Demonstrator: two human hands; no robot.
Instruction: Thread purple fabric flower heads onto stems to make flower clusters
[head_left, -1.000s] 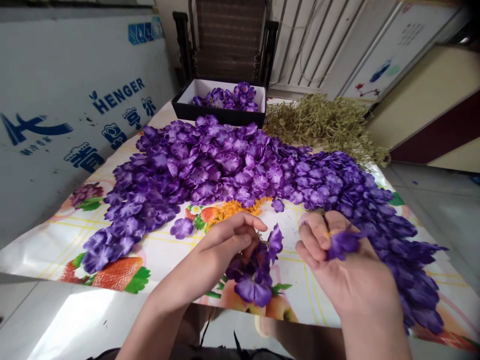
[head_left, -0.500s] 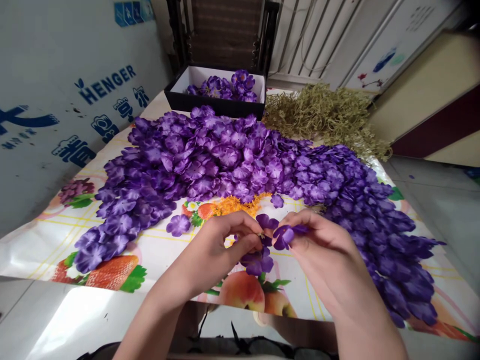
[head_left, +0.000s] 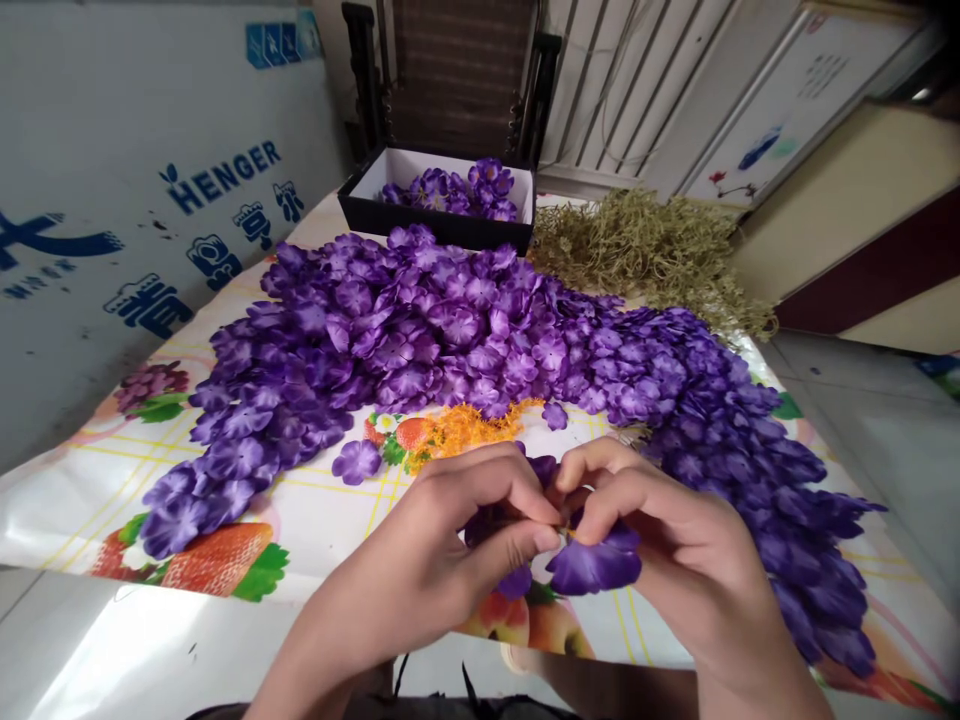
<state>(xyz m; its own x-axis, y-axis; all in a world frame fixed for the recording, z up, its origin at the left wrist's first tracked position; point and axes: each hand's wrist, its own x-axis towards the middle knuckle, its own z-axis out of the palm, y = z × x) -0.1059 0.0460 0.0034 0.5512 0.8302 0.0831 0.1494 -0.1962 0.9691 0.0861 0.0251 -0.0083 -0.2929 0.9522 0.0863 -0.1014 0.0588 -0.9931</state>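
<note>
Close to the table's front edge, my two hands meet with their fingertips almost touching. My left hand (head_left: 480, 540) pinches a thin stem whose purple petals partly show behind and below the fingers. In my right hand (head_left: 652, 520) is a purple artificial flower (head_left: 596, 562), its petals spread below thumb and forefinger. A small yellowish tip shows between the two pinches. Just beyond the hands lie a small heap of orange stamens (head_left: 469, 428) and a loose purple petal piece (head_left: 357, 462). A wide pile of purple petal pieces (head_left: 420, 330) curves around behind and to the right.
A black box (head_left: 442, 230) with white inside holds several purple flowers at the back. Right of it lies a tangle of green-brown plastic stems (head_left: 645, 240). A fruit-print cloth (head_left: 315, 520) covers the table. Beyond stands a chair (head_left: 457, 80); a large printed box (head_left: 150, 120) rises at left.
My hands have come closer together and slightly nearer to me. The flower in my right hand has turned so its petals face downward. The view has tilted up a little.
</note>
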